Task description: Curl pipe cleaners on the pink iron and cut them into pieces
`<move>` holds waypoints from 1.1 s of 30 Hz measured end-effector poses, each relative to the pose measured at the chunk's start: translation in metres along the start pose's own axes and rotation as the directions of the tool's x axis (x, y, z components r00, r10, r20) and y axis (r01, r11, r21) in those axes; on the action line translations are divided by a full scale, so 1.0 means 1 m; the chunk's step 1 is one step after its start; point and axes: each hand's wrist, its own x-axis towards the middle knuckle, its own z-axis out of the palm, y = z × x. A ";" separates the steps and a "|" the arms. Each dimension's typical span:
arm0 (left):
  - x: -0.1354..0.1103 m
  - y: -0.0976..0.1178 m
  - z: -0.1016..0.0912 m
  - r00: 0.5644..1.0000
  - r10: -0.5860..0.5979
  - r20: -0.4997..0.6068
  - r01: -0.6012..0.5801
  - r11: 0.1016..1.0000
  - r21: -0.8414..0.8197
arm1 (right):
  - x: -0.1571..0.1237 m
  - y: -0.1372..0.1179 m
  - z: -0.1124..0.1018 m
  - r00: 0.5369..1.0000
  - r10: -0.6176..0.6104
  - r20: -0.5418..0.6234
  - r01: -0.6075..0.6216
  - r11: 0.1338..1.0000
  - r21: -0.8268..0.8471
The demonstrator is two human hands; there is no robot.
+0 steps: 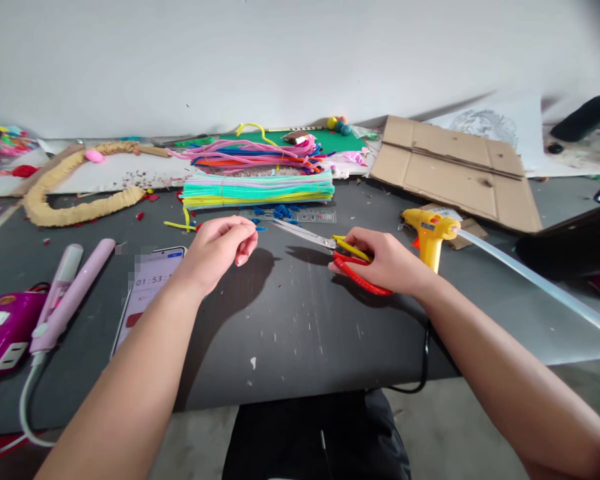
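Observation:
My right hand (pixel 387 261) grips the red and yellow handles of a pair of scissors (pixel 325 241), whose blades point left over the dark table (pixel 290 320). My left hand (pixel 220 247) hovers just left of the blade tips, fingers pinched on a small blue piece (pixel 260 229) of pipe cleaner. Several cut blue bits (pixel 283 212) lie on a clear ruler (pixel 305 216) just beyond. A stack of pastel pipe cleaners (pixel 257 188) lies behind them.
A yellow glue gun (pixel 430 233) with a long clear stick stands right of my right hand. A phone (pixel 147 290), a pink hair iron (pixel 70 287) and a magenta power strip (pixel 5 327) lie left. Flattened cardboard (pixel 455 170) and a yellow fuzzy loop (pixel 75 187) lie at the back.

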 end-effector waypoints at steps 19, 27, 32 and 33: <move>-0.001 0.003 0.003 0.998 0.020 -0.057 -0.015 0.996 0.087 | -0.002 -0.006 -0.001 0.998 -0.053 0.014 0.053 0.998 -0.024; -0.002 0.003 0.002 0.999 0.020 -0.039 -0.017 0.997 0.078 | -0.001 -0.003 0.001 0.998 -0.054 0.036 0.055 0.998 -0.020; -0.002 0.003 0.002 0.999 0.020 -0.032 -0.018 0.997 0.074 | 0.000 0.000 0.001 0.997 -0.055 0.053 0.056 0.998 -0.022; -0.002 0.002 0.002 0.999 0.022 -0.029 -0.020 0.997 0.075 | 0.000 0.000 0.001 0.997 -0.055 0.055 0.056 0.998 -0.021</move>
